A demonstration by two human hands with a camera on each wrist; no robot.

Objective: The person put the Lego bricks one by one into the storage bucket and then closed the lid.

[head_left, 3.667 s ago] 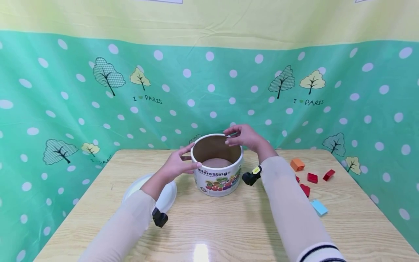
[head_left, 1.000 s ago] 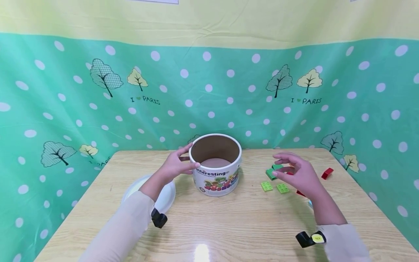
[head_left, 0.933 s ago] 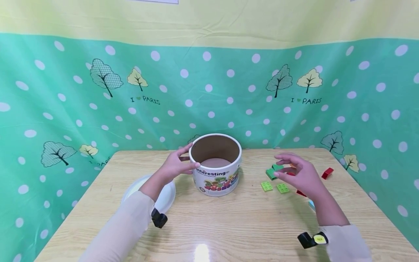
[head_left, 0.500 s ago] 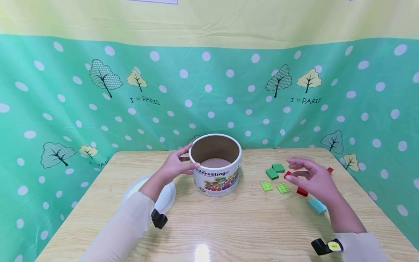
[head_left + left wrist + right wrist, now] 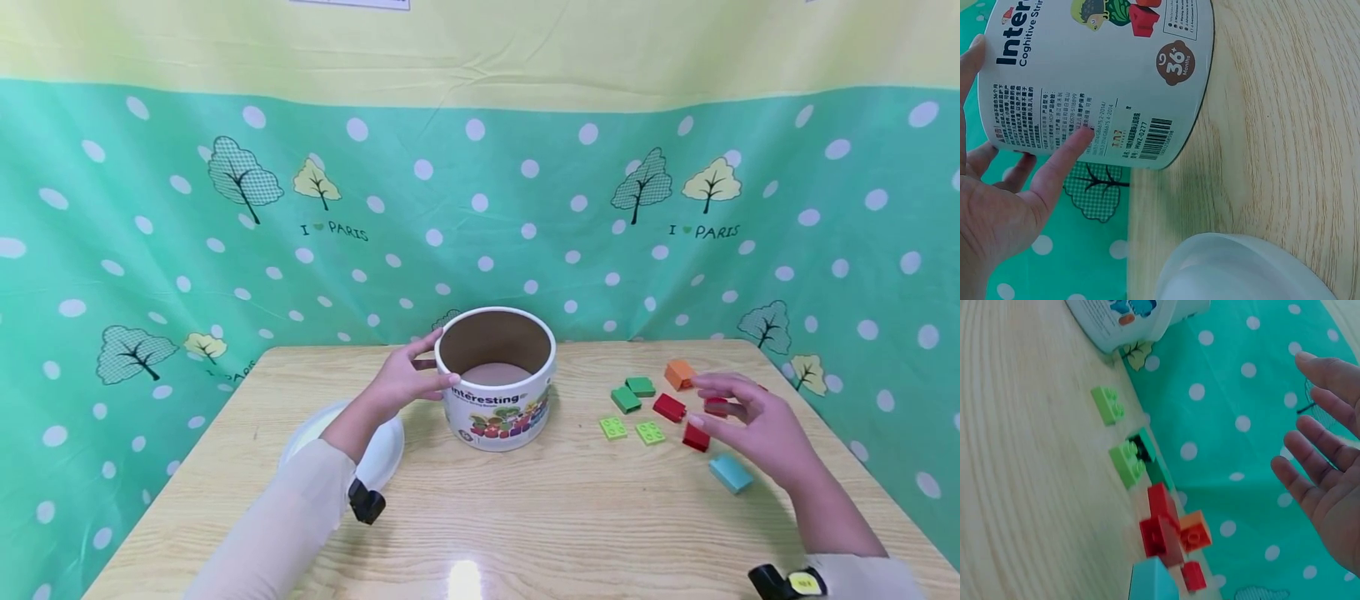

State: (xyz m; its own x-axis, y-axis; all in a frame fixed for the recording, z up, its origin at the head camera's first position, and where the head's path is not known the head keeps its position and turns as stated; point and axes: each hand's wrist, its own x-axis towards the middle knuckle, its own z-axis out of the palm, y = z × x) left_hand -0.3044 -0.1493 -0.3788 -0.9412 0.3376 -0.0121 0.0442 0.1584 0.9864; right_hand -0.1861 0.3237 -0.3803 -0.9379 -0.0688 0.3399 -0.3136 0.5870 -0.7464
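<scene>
A white toy bucket (image 5: 498,429) with a printed vegetable label stands upright and open-topped in mid-table; no bricks show inside it. My left hand (image 5: 401,383) rests against its left side, thumb and fingers spread along the outer wall; the thumb lies across the small print in the left wrist view. At the right, my right hand (image 5: 761,429) hovers over the toy bricks with relaxed, parted fingers and nothing between them. Beneath or beside it lie an orange brick (image 5: 679,374), several red bricks (image 5: 669,407) and a light blue brick (image 5: 730,473).
Two dark green bricks (image 5: 626,399) and two lime green bricks (image 5: 612,428) lie between the bucket and the red ones. A white round lid (image 5: 386,454) lies under my left forearm. A green polka-dot cloth (image 5: 480,250) hangs behind the wooden table (image 5: 525,517).
My right hand has gone from the bucket's rim to the right, over the bricks. Dark green and lime green bricks, earlier hidden by the arm, now show. The left hand stays at the bucket.
</scene>
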